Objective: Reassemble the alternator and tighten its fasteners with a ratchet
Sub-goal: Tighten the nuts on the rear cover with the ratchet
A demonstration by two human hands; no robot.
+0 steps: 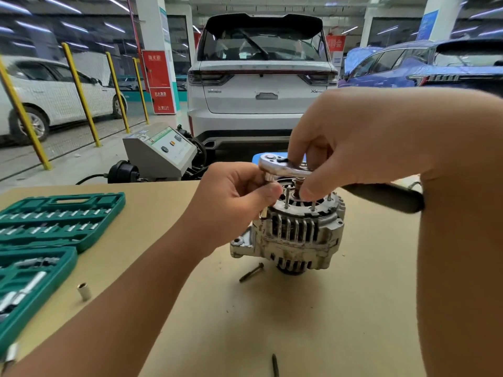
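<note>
Head view: right hand (351,148) grips ratchet (283,167), left hand (234,194) pinches its socket (268,177); car badge unreadable.

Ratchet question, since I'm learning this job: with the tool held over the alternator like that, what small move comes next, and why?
Probably lower the chrome ratchet with the black handle so its socket seats on a fastener at the silver ribbed alternator's rim. The left hand pinches the socket under the ratchet head; the right hand holds the head above the housing.
</note>
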